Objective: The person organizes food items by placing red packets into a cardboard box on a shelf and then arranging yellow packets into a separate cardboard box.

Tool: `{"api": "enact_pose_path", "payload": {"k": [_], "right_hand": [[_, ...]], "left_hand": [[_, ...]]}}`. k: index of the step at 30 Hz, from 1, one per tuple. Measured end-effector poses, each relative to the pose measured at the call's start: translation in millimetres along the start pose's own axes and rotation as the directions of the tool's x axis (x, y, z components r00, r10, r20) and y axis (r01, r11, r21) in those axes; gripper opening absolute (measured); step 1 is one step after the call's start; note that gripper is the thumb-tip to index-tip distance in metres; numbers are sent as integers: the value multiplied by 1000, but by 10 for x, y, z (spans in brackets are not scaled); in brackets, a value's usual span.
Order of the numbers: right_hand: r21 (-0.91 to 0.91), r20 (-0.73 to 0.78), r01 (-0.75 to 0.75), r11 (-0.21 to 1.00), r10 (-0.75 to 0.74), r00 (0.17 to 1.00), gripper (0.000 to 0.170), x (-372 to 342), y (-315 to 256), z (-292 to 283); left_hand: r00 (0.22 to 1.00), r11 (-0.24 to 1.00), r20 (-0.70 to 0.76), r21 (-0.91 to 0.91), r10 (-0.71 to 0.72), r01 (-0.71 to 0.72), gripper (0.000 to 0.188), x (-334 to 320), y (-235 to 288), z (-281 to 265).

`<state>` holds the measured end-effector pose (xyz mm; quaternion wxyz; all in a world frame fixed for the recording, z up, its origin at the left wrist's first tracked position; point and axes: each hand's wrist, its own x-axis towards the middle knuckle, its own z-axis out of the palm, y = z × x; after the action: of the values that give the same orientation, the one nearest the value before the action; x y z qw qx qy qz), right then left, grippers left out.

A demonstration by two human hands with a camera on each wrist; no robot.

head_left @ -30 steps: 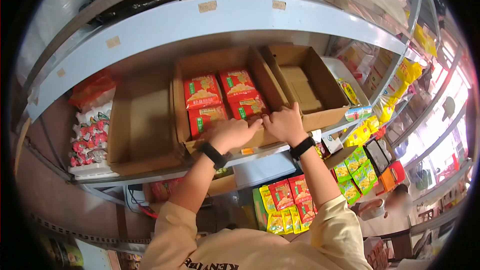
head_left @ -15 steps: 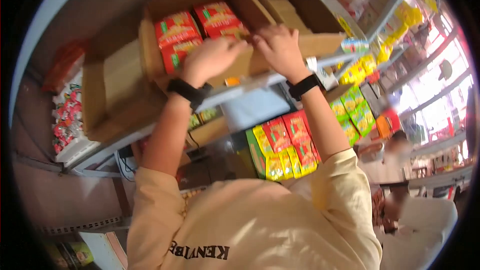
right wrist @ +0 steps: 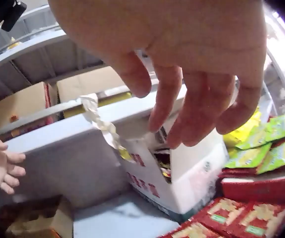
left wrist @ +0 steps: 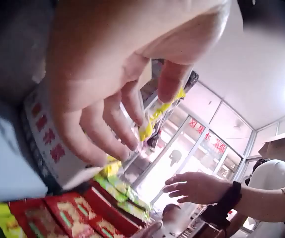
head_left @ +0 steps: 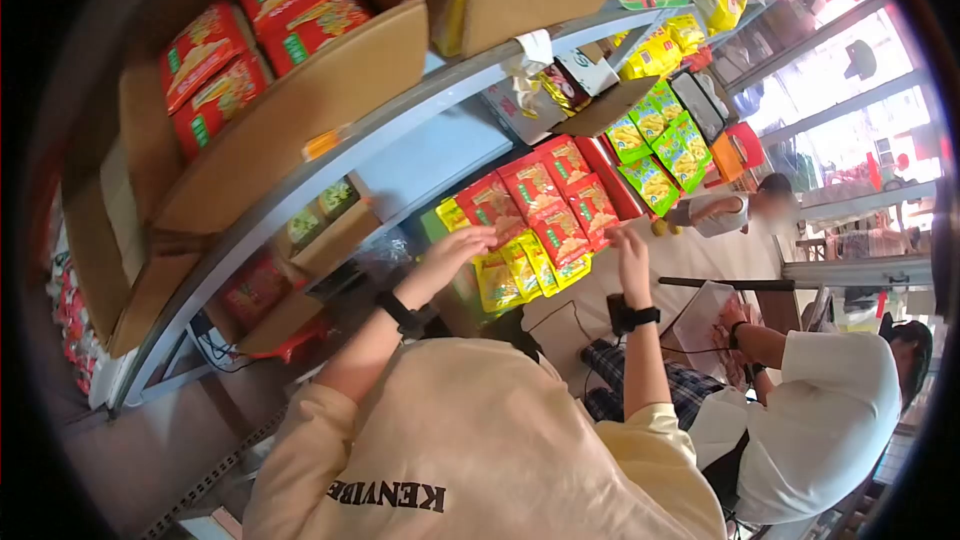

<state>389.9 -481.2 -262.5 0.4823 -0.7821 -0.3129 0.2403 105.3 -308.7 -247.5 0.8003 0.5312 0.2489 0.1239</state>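
My left hand [head_left: 455,258] reaches toward the left edge of a pile of red snack packets [head_left: 545,202] and yellow packets [head_left: 520,272]. On the pile's other side is my right hand [head_left: 630,265], near the rightmost red packets. Neither hand holds anything. In the left wrist view the left hand's fingers [left wrist: 120,121] bend loosely over nothing. The right wrist view shows the right hand [right wrist: 192,69] with fingers hanging down and apart, above the red packets [right wrist: 241,218] and a white printed carton [right wrist: 167,183].
A cardboard box [head_left: 300,110] with red packets stands on the shelf at upper left, another box [head_left: 540,0] to its right. Green packets [head_left: 660,145] lie beyond the pile. A seated person in white [head_left: 820,420] is at right, a smaller person [head_left: 725,212] farther back.
Both hands have left the front edge of the shelf box and moved down and apart to either side of the packet pile. The view has swung right, bringing the seated person in.
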Motion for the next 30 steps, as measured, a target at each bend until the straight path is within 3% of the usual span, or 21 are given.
{"api": "enact_pose_path", "payload": {"k": [1,3,4,8,11,12,15,19,20,24,27,29,30], "right_hand": [[-3,2,-56,998,56,998,29,-46,163,-20],[74,33,-161,984,159,987,32,-76,485,-28],[134,49,-284,950,280,959,37,-63,577,-29],[316,113,-665,677,669,735,54,124,1257,-127],[295,50,-653,697,671,739,61,364,1889,-210],[281,33,-576,768,592,805,61,442,1924,-235],[243,71,-465,851,463,884,58,695,2033,-292],[-3,62,-361,932,361,931,52,1036,2410,-255],[-138,20,-316,939,321,947,52,1072,2422,-244],[-354,49,-301,886,339,940,51,1137,2404,-266],[-286,152,-250,925,301,941,49,1035,2838,-256],[76,261,-385,920,355,898,44,923,2847,-234],[249,323,-444,861,358,876,42,853,2758,-216]], "left_hand": [[991,990,-3,-49,-134,134,43,73,-100,75],[960,941,40,-192,-278,280,45,284,-500,165],[940,909,58,-240,-336,340,48,407,-775,207],[827,799,35,-237,-561,552,52,821,-1589,460],[778,743,19,-283,-628,607,52,993,-1861,668],[778,738,24,-301,-628,604,52,1063,-1791,774],[821,757,47,-359,-570,546,53,1397,-1895,1015],[834,747,-7,-448,-552,491,50,1995,-1947,1352],[814,733,-52,-473,-578,489,49,2138,-1964,1424],[848,807,-161,-437,-505,398,47,2474,-1830,1605],[832,807,-104,-336,-545,486,43,2514,-1780,1559],[860,810,-65,-380,-505,447,36,2457,-1761,1533],[875,838,-80,-339,-478,427,34,2402,-1875,1516]]}}
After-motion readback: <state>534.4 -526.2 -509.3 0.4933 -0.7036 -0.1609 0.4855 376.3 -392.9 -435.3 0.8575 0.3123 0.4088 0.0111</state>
